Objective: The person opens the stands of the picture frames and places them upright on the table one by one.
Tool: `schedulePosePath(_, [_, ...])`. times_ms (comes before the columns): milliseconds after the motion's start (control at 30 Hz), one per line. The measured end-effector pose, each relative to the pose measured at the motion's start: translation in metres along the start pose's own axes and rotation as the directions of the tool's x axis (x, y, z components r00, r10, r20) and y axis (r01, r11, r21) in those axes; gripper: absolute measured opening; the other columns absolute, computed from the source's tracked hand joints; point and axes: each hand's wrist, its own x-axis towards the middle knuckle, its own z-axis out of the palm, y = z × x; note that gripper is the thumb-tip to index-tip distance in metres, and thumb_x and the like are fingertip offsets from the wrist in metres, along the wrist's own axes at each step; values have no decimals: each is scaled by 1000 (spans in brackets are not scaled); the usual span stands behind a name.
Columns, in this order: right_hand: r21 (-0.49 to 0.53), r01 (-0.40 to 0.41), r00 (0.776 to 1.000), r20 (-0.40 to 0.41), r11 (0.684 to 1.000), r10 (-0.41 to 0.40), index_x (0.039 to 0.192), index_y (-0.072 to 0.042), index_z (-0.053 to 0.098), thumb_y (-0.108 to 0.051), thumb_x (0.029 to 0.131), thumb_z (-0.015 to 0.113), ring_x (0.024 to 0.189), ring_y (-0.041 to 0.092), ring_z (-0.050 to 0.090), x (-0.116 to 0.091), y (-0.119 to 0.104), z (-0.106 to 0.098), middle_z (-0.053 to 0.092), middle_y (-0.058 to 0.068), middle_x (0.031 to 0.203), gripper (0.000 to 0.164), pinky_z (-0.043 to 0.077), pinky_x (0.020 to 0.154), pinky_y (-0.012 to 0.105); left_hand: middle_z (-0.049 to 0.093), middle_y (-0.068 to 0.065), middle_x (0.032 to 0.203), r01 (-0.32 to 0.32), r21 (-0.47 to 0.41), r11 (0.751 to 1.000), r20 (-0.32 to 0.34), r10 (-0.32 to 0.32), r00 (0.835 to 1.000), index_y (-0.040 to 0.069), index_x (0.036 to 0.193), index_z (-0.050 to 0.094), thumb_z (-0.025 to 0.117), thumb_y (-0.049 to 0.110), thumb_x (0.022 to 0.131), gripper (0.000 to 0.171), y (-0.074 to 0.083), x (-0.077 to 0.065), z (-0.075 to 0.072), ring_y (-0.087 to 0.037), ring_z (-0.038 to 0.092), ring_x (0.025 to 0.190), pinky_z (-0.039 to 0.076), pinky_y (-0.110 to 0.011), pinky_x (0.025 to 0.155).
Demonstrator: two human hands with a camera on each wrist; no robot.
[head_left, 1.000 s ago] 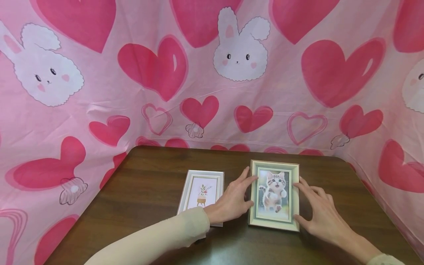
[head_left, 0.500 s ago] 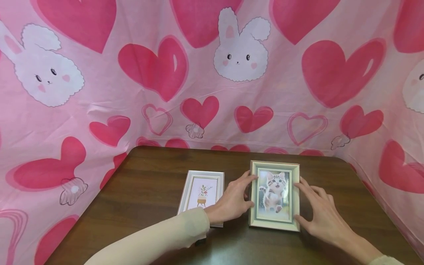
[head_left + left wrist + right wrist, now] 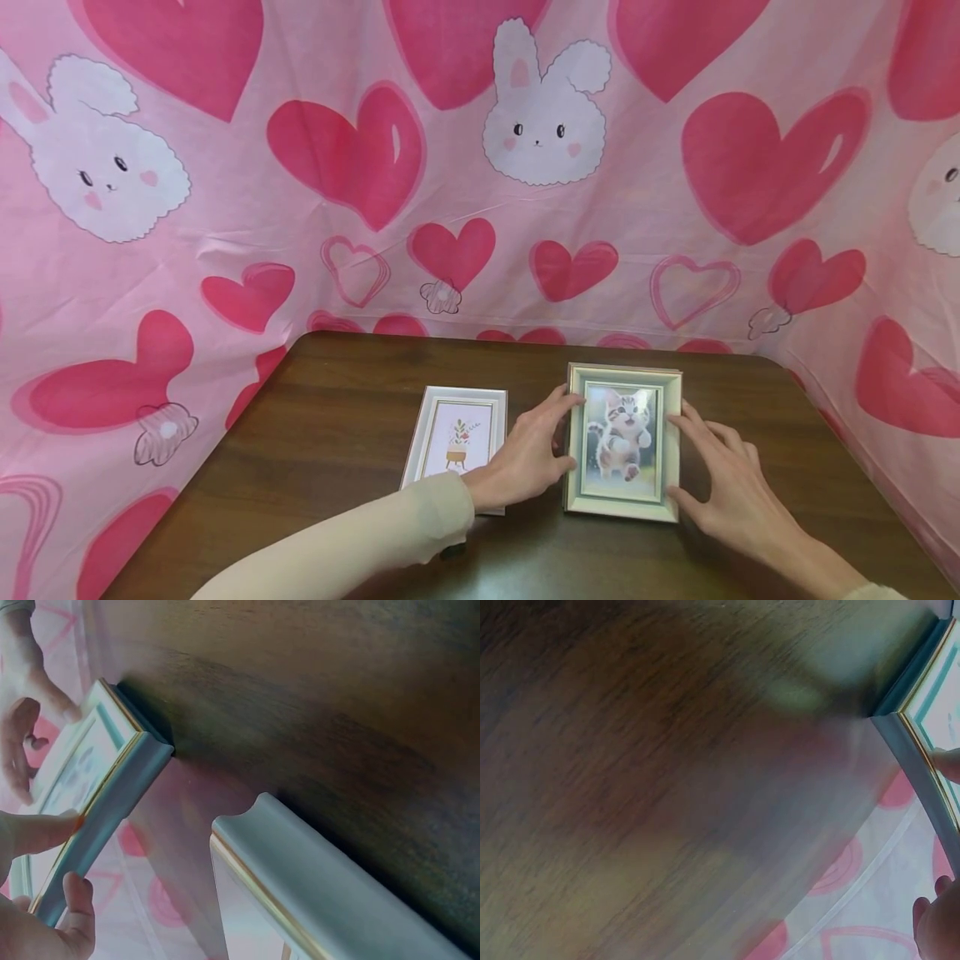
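On the right half of the table, a cream picture frame (image 3: 622, 450) with a kitten picture lies face up between both hands. My left hand (image 3: 525, 454) grips its left edge, one fingertip over the rim and the thumb lower down. From the opposite side, my right hand (image 3: 727, 483) grips the right edge, its thumb near the lower corner. In the left wrist view the gold-lined side of this picture frame (image 3: 124, 787) shows between two fingers. A fingertip touches the rim of the picture frame (image 3: 922, 757) in the right wrist view.
A white picture frame (image 3: 459, 425) with a potted-plant print lies to the left, partly covered by the left hand and sleeve. The dark wooden table (image 3: 345, 433) ends at a pink curtain (image 3: 450, 192) printed with hearts and rabbits, which surrounds the back and sides.
The right edge of the kitten picture frame has shifted very slightly to the right. Both hands keep their places on its edges, almost unmoved.
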Motion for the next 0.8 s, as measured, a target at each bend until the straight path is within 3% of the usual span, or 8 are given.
schedulePosePath(333, [-12, 57, 995, -78, 998, -58, 154, -11, 49, -10, 57, 101, 121, 44, 47, -3, 0, 0, 45, 28, 157, 110, 33, 86, 61, 20, -4, 174, -4, -23, 1000, -2, 3, 1000, 15, 154, 46, 84, -2, 87, 79, 0, -5, 1, -11, 62, 107, 55, -17, 80])
schedulePosePath(467, [-10, 75, 993, -92, 997, -75, 157, -11, 46, -9, 60, 99, 120, 44, 48, -3, 0, -1, 47, 26, 156, 111, 33, 86, 61, 22, -5, 173, -26, 1, 1000, -20, 26, 999, 15, 154, 46, 84, -2, 86, 79, 0, -5, 2, -11, 63, 104, 54, -15, 77])
schedulePosePath(633, [19, 28, 994, -108, 999, -25, 163, -11, 36, -3, 64, 95, 118, 44, 50, 0, -4, -3, 58, 26, 140, 116, 33, 89, 60, 26, -8, 172, -60, 37, 998, -37, 61, 997, 13, 152, 47, 84, -2, 86, 78, -1, -5, 3, -9, 63, 100, 52, -14, 73])
schedulePosePath(800, [117, -41, 994, -92, 992, 52, 166, -10, 26, -1, 71, 92, 121, 51, 50, 3, -7, -6, 58, 31, 142, 116, 33, 92, 69, 25, -8, 172, -73, 37, 997, -35, 74, 997, 13, 152, 46, 84, -3, 86, 78, -1, -6, 3, -9, 62, 102, 53, -14, 73])
